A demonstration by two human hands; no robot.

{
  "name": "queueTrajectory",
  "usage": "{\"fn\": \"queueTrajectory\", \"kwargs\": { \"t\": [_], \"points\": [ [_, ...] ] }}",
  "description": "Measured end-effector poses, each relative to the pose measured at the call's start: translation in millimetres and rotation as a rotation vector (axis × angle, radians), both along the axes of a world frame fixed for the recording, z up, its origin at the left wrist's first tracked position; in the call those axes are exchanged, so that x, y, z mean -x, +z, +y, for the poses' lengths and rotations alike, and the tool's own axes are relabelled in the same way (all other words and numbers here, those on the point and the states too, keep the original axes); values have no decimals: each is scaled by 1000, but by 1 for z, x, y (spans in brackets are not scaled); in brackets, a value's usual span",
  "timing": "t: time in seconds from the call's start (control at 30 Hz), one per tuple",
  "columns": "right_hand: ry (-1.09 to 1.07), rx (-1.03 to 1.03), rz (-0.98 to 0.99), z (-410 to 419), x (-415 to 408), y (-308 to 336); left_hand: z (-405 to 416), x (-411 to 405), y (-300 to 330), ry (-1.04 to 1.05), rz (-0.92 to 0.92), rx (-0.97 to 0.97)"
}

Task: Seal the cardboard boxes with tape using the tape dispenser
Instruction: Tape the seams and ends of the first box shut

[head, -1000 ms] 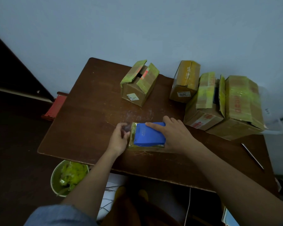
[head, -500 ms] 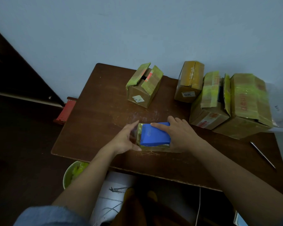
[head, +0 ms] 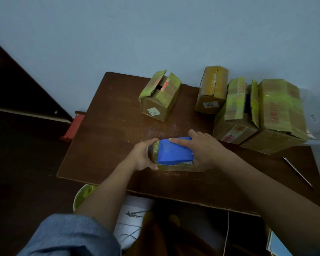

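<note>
tape dispenser point(head: 175, 151), blue, is sitting on a low flat cardboard box point(head: 175, 166) near the tabletop's point(head: 109, 126) 6 o'clock edge. the right hand point(head: 201, 150) is curling over the dispenser's top with its index finger lying along the upper edge, probably to press it down onto the box. the left hand point(head: 143, 157) is wrapping around the box's 9 o'clock end, likely bracing it against sliding. four more taped boxes are waiting from 12 to 3 o'clock, one point(head: 160, 96) with its flaps still gaping.
</note>
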State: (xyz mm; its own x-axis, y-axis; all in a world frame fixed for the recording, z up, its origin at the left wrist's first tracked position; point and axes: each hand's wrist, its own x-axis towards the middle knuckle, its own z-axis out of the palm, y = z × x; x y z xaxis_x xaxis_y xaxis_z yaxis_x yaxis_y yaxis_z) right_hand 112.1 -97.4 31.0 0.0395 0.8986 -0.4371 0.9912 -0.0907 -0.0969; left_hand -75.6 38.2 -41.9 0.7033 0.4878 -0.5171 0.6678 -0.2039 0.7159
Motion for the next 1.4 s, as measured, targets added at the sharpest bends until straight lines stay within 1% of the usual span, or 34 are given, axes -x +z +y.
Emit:
{"fn": "queueTrajectory", "kwargs": {
  "t": [0.13, 0.3, 0.43, 0.67, 0.87, 1.07, 1.17, 1.3, 1.37, 1.4],
  "points": [
    [14, -8, 14, -1, -4, 0, 1, 0, 0, -5, 24, -29],
    [55, -10, -38, -1, -16, 5, 1, 2, -1, 4, 40, -55],
    [44, 0, -53, -18, -34, 11, 1, 0, -2, 0, 51, -71],
    [51, -32, -45, -28, -40, 12, -2, -4, 0, 2, 71, -91],
    [-14, -20, -61, -50, -68, 13, -4, -7, 0, 10, 118, -100],
    [-24, -61, -42, -57, -71, 8, -6, -11, 2, 7, 143, -121],
    [-41, -47, -51, -59, -61, -1, -10, -17, 8, -56, 182, -166],
    [-32, -48, -67, -57, -56, -3, -21, -28, 16, -216, 329, -343],
    [-37, -48, -66, -58, -57, -2, -26, -31, 15, -268, 389, -375],
    [-44, -52, -64, -59, -57, -3, -28, -32, 14, -275, 388, -381]
  ]
}}
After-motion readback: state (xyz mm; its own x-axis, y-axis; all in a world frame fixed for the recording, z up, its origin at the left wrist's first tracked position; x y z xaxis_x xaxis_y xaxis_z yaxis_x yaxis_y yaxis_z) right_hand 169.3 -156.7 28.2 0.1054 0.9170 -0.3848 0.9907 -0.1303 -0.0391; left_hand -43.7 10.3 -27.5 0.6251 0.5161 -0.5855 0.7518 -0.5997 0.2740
